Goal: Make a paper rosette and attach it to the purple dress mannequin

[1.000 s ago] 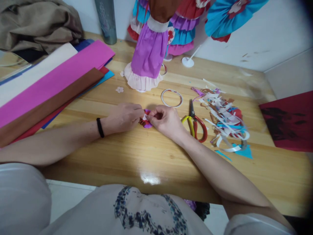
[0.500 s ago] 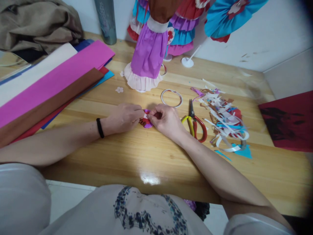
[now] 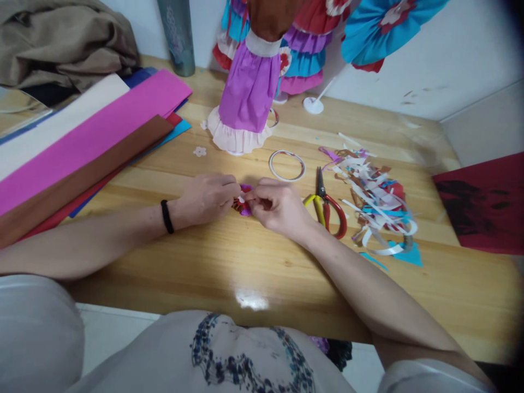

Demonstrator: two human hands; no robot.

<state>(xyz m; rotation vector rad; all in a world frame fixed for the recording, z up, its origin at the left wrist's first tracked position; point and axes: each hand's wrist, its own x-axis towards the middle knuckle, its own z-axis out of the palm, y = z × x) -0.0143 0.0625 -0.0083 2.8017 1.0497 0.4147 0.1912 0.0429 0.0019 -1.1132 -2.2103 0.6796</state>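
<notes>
Between my hands, low over the wooden table, is a small purple and brown ruffled paper flower [image 3: 245, 212] with a pale piece at its centre. My left hand [image 3: 210, 197] is closed, its fingertips gripping the flower's left edge. From the other side my right hand [image 3: 276, 204] has its thumb and forefinger pinched at the flower's pale centre. The fingers hide much of the flower. To the right of my right hand lie scissors [image 3: 322, 191] with yellow and red handles, and just beyond it a roll of white tape [image 3: 287, 165].
Folded paper sheets [image 3: 102, 142] in several colours lie at the left. A purple paper dress [image 3: 249, 90] stands at the back, near a white stand [image 3: 314, 105] and a dark tumbler [image 3: 179, 38]. Paper scraps [image 3: 374, 202] are heaped on the right. A small flower cutout [image 3: 200, 152] lies left of the dress.
My right hand's fingers have shifted slightly on the flower's centre, and its ruffled edge sits at a slightly different angle. My left hand has hardly moved.
</notes>
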